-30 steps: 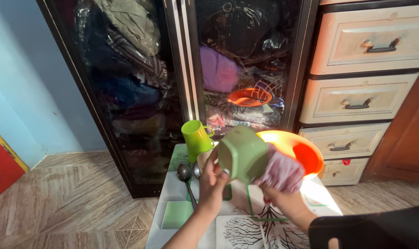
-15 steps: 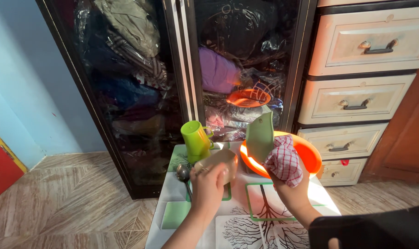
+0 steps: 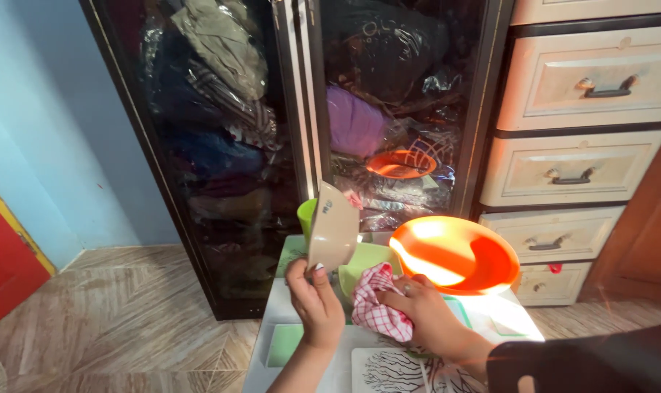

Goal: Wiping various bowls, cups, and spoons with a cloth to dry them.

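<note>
Your left hand [image 3: 314, 297] grips a beige bowl [image 3: 332, 227] by its rim and holds it up, tipped on its side, above the small table [image 3: 287, 320]. At 3 o'clock from it, your right hand [image 3: 423, 314] is closed around a red checked cloth [image 3: 378, 311], just beside the bowl. A green bowl [image 3: 365, 260] sits behind the cloth. An orange bowl [image 3: 454, 255] is at 2 o'clock from your right hand. A green cup [image 3: 306, 212] peeks out behind the beige bowl.
</note>
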